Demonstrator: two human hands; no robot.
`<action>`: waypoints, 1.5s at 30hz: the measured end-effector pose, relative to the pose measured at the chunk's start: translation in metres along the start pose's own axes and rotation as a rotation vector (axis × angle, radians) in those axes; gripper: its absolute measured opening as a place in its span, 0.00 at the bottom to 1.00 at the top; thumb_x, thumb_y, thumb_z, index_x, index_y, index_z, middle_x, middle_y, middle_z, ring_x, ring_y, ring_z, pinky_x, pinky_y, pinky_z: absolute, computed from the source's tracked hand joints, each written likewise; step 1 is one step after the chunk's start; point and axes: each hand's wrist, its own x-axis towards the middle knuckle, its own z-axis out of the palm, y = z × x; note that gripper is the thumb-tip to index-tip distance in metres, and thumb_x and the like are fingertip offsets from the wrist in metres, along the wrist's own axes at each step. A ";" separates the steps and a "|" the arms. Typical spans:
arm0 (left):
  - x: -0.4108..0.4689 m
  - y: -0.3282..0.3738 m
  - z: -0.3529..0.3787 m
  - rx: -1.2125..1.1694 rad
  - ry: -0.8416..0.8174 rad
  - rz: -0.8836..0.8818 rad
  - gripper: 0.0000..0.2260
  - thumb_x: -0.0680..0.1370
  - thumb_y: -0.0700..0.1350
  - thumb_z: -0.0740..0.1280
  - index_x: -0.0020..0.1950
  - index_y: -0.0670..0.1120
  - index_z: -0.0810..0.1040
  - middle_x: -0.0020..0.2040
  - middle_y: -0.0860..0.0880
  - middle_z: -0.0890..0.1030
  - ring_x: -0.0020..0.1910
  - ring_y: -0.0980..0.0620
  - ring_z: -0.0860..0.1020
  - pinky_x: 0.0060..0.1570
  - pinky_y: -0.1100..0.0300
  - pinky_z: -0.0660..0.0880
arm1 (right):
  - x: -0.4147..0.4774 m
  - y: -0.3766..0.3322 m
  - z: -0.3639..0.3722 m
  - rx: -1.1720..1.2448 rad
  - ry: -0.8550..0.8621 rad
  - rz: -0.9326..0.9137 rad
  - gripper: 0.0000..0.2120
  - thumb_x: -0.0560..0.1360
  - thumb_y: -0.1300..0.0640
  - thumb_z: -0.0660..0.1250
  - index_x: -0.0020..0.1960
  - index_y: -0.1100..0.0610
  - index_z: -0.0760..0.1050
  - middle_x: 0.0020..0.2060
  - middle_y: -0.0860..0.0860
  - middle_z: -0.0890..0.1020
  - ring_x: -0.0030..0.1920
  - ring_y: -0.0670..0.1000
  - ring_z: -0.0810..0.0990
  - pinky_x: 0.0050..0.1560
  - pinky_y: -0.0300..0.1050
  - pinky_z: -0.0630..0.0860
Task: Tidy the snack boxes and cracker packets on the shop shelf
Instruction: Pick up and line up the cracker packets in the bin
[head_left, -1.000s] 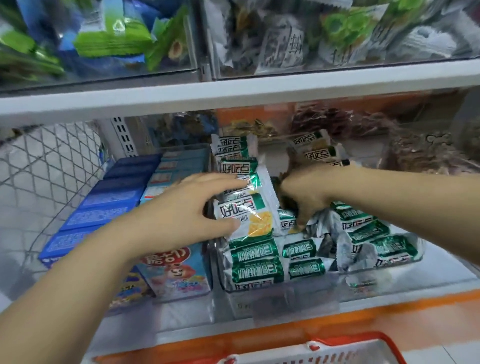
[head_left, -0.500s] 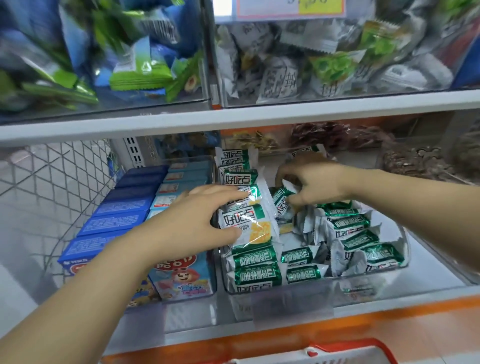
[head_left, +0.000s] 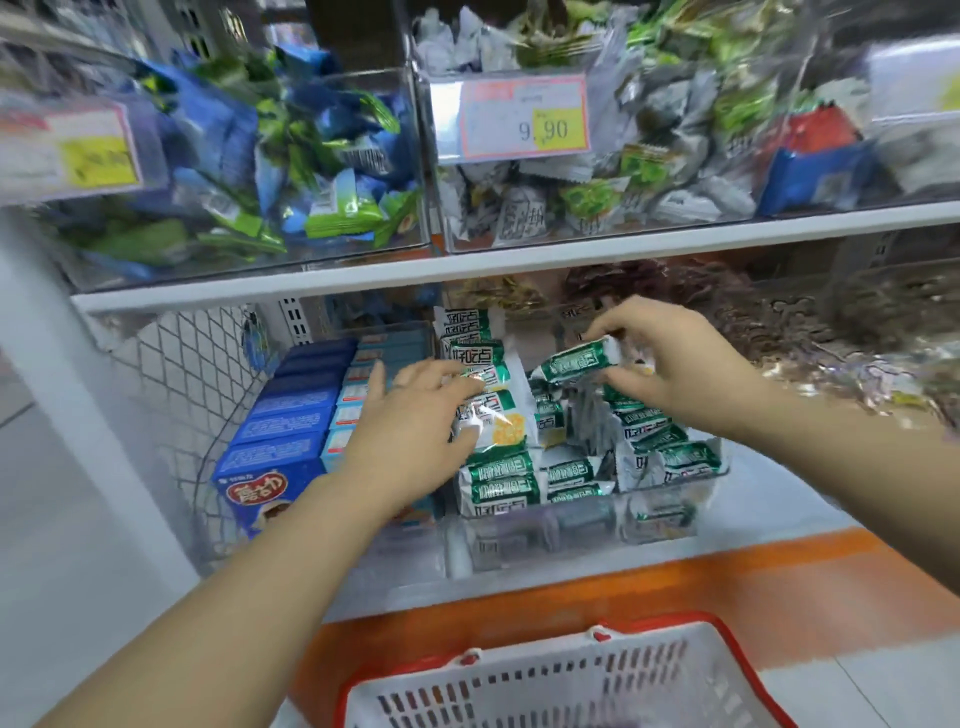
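The right hand (head_left: 670, 364) holds one green-and-silver foil cracker packet (head_left: 576, 361) above the middle of the clear plastic bin (head_left: 519, 540), toward its back edge. Thumb & fingertips pinch the packet's right end; the other end is free and tilted a bit down. The left hand (head_left: 410, 421) lies on the standing row of white-and-green packets (head_left: 493, 421) along the bin's left wall. Its fingers are rather straight, a bit spread, pressing on the row. If the thumb hooks a packet, I cannot tell. More loose green packets (head_left: 670, 457) lie crossed at the bin's right side. Blue cardboard snack boxes (head_left: 291, 421) stand in rows at the left end of the shelf, just beside the bin, untouched.

Handling, as I judge it: the packet is light, the film is smooth & probably slippery, and the crackers inside are brittle, so no squeezing in the middle. Better to take it by the crimped end seal, or w/ a light grip across the short sides. The row probably tips if not supported.
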 end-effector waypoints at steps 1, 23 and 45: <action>-0.007 0.006 -0.002 -0.014 0.063 0.008 0.20 0.79 0.53 0.61 0.71 0.57 0.66 0.73 0.56 0.63 0.73 0.52 0.60 0.73 0.43 0.43 | -0.010 -0.008 -0.002 0.057 0.037 0.038 0.14 0.70 0.60 0.73 0.54 0.50 0.75 0.46 0.42 0.75 0.45 0.40 0.72 0.49 0.30 0.67; -0.088 0.061 0.028 -1.261 0.171 -0.125 0.07 0.69 0.41 0.72 0.36 0.52 0.77 0.32 0.55 0.80 0.34 0.57 0.80 0.37 0.67 0.75 | -0.118 -0.055 0.025 1.000 0.092 0.469 0.11 0.63 0.57 0.70 0.45 0.54 0.80 0.34 0.45 0.83 0.38 0.41 0.80 0.42 0.31 0.75; -0.096 0.074 0.034 -1.702 -0.308 -0.346 0.18 0.67 0.45 0.68 0.56 0.45 0.77 0.49 0.48 0.84 0.47 0.53 0.81 0.45 0.58 0.79 | -0.120 -0.061 0.040 0.743 0.177 0.583 0.08 0.79 0.55 0.60 0.43 0.57 0.70 0.20 0.45 0.62 0.21 0.43 0.60 0.26 0.27 0.64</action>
